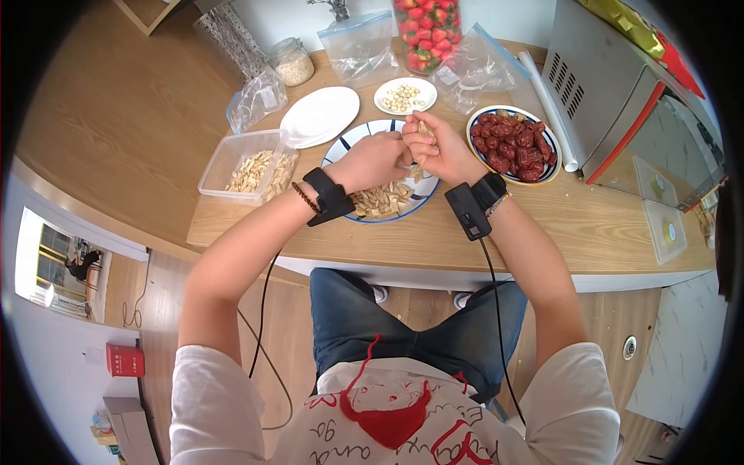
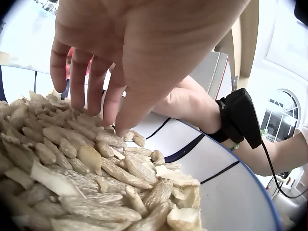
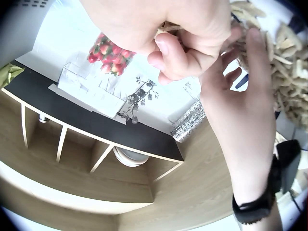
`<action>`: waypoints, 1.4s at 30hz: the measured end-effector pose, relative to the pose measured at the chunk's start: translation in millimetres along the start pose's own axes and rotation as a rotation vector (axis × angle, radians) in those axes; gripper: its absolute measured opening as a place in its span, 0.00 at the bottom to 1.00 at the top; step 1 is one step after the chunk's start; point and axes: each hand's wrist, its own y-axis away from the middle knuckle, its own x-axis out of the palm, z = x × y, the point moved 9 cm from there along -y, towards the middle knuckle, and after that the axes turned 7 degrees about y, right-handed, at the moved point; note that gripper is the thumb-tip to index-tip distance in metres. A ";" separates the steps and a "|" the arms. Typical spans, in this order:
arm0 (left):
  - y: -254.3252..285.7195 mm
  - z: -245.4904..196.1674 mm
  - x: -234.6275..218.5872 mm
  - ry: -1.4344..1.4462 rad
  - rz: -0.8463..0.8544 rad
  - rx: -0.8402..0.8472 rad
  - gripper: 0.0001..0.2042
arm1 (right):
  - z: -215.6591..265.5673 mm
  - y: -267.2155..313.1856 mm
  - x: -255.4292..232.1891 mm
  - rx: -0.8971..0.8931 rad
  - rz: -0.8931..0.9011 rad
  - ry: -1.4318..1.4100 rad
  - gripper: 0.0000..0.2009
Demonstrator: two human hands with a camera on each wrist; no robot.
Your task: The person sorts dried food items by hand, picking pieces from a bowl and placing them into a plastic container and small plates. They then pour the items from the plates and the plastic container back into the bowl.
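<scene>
White short-sleeved T-shirt [image 1: 294, 426], red print [image 1: 391, 426], black lettering [image 1: 356, 452]; blue jeans [image 1: 341, 318]; black camera units [image 1: 469, 213] on black wrist straps [image 1: 490, 187], black cables [image 1: 496, 310]; dark-bead bracelet [image 1: 305, 198], left wrist.

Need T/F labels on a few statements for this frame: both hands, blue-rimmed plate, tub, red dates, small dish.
1. The right hand is curled round a dried piece. True.
2. The left hand is over the date bowl. False: it is over the blue-rimmed plate.
3. The plastic tub holds red dates. False: it holds pale slices; the dates are in the bowl.
4. The small dish holds pale seeds. True.
5. The left hand is clenched. False: its fingers hang loosely extended.
</scene>
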 end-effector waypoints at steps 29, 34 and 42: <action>-2.6 -13.3 -73.6 0.180 -0.359 -0.085 0.08 | -0.6 3.0 -1.6 -0.039 -0.118 0.167 0.08; 3.4 18.8 -67.9 0.311 -0.418 -0.236 0.09 | -1.1 -1.7 -5.3 0.054 -0.025 -0.002 0.07; -0.6 33.6 -12.9 0.091 -0.009 -0.205 0.08 | 0.0 -1.5 -2.6 0.034 -0.006 0.000 0.06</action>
